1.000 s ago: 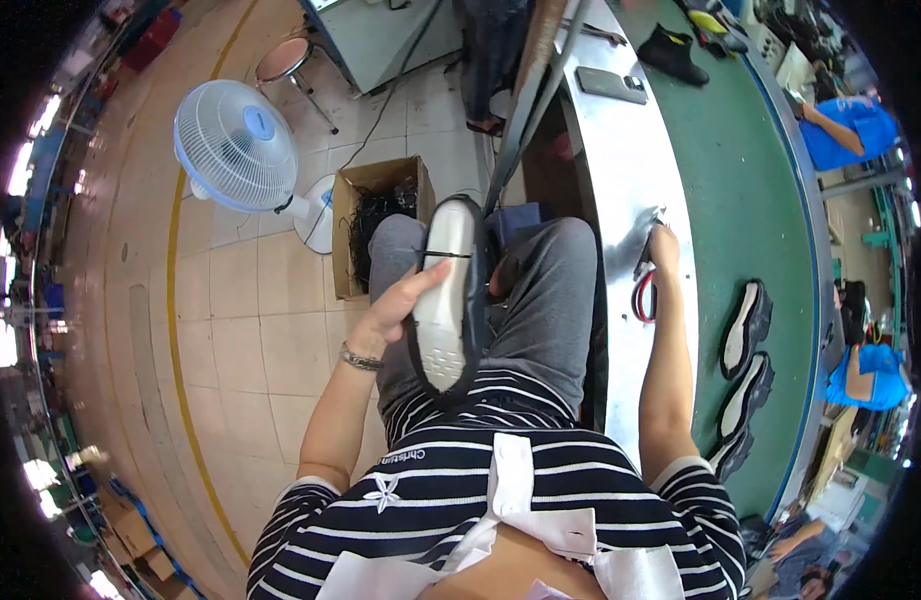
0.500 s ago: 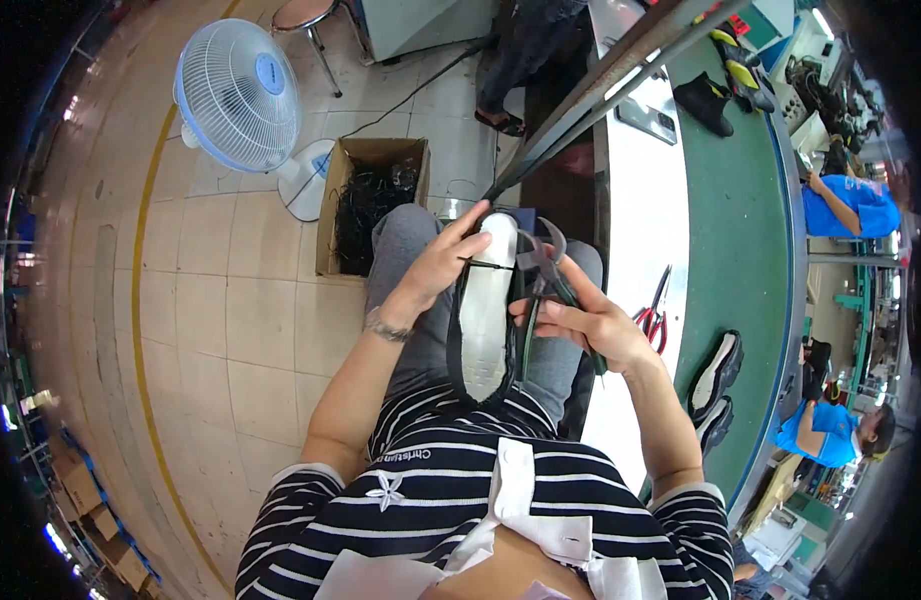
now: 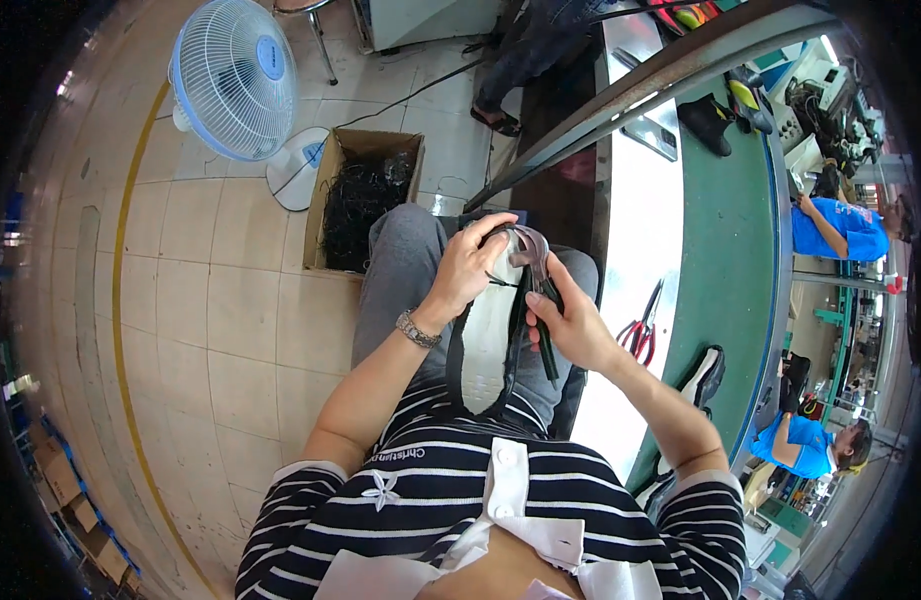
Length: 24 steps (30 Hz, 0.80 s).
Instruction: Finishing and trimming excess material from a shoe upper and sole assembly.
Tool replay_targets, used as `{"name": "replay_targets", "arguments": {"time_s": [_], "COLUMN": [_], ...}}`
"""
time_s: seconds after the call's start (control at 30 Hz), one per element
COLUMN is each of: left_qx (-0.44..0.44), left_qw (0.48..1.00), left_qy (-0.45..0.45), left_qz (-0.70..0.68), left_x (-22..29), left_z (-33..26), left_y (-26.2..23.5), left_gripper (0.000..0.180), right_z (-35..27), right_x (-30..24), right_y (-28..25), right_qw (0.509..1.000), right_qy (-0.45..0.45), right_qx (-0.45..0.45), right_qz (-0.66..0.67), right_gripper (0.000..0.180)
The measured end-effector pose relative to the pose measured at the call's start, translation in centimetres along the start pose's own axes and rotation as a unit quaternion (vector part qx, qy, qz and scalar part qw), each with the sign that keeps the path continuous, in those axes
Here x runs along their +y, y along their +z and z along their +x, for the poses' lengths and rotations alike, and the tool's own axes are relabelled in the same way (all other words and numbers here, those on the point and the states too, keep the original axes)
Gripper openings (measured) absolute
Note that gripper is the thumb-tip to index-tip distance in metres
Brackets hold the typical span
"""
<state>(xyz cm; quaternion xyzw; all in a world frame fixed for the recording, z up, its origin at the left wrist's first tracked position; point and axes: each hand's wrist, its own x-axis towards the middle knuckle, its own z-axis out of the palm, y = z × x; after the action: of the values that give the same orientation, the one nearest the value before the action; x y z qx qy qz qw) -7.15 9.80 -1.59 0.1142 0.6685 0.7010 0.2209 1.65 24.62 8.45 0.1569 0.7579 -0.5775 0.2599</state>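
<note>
A black shoe (image 3: pixel 484 350) lies sole side up across my lap, its long white underside facing me. My left hand (image 3: pixel 462 268) is closed around its far end, fingers wrapped over the rim. A thin black cord (image 3: pixel 499 283) crosses the white underside beside those fingers. My right hand (image 3: pixel 578 325) grips a pair of pincers (image 3: pixel 532 248) by the dark green handles. The curved metal jaws rest at the far right edge of the shoe, close to my left fingertips. Whether the jaws have bitten on the edge I cannot tell.
On the white bench (image 3: pixel 630 230) to my right lie red-handled pliers (image 3: pixel 639 335) and a phone (image 3: pixel 650 136). A green conveyor belt (image 3: pixel 725 240) beyond carries shoes. A slanted metal bar (image 3: pixel 620 115) crosses ahead. Far left are a cardboard box (image 3: pixel 413 180) of black scraps and a fan (image 3: pixel 235 85).
The pincers have swung up to the far end of the shoe and their handles have drawn together. My left hand has shifted its hold there. Shoes on the belt have moved nearer me.
</note>
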Motion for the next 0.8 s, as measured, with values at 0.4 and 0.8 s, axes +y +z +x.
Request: {"name": "replay_targets", "arguments": {"time_s": [0.4,0.8], "left_qx": [0.010,-0.041], "left_qw": [0.986,0.999], "left_qy": [-0.061,0.001], "left_qz": [-0.154,0.035], "left_x": [-0.2,0.5], "left_z": [0.6,0.6], "left_y": [-0.3,-1.2], "left_gripper": [0.035,0.031], "right_z": [-0.6,1.8], "right_x": [-1.0,-0.3], "right_y": [-1.9,0.0], "right_qw": [0.980,0.892], "right_qy": [-0.010,-0.175], "right_qx": [-0.010,0.226], "right_qz": [-0.199,-0.351], "right_gripper": [0.059,0.070]}}
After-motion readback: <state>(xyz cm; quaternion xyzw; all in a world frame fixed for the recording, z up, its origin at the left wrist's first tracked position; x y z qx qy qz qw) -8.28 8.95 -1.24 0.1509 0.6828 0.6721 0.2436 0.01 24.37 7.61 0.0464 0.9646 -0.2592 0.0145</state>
